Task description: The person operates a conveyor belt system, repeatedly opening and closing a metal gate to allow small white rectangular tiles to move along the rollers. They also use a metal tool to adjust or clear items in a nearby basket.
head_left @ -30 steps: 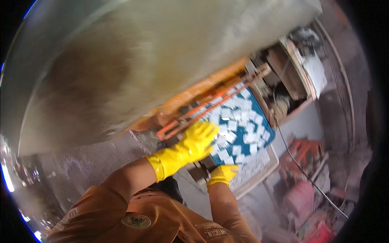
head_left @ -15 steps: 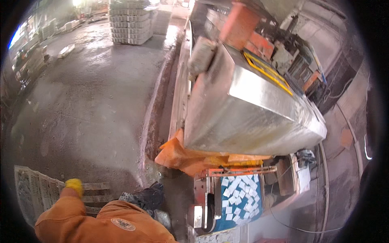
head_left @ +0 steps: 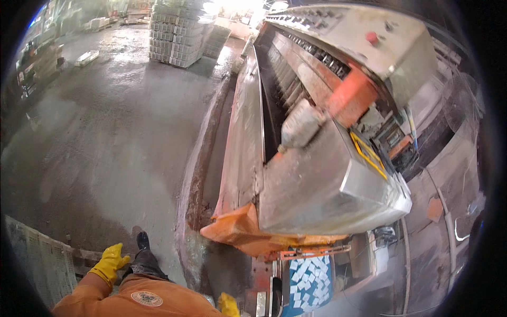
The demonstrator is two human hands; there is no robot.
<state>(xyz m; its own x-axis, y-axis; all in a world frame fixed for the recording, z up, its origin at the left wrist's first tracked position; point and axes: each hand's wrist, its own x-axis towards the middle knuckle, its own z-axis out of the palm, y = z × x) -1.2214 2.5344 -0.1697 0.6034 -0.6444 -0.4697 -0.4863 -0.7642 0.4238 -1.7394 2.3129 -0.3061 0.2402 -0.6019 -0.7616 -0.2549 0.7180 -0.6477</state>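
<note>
My left hand (head_left: 110,262) wears a yellow rubber glove and hangs at the lower left, beside my dark trouser leg. Its thumb and fingers are apart, with nothing held. Nearest to it is a pale slatted crate or rack (head_left: 45,264) along the lower left rim. At the lower edge, right of my orange top, part of my right hand (head_left: 228,305) shows in a yellow glove; its fingers are not clear enough to read. To its right, a blue conveyor belt (head_left: 286,310) carries many loose white square tiles (head_left: 310,280).
A long metal machine (head_left: 311,185) with a red button (head_left: 372,37) fills the right side. Orange sheeting (head_left: 237,226) hangs at its near end. A low kerb (head_left: 195,195) and channel run beside it across the wet grey floor (head_left: 116,148). Stacked pallets (head_left: 177,34) stand far off.
My view has shifted, showing more of the machine and its control panel. My left hand has come away from the crate. My right glove and a dark boot have come into sight.
</note>
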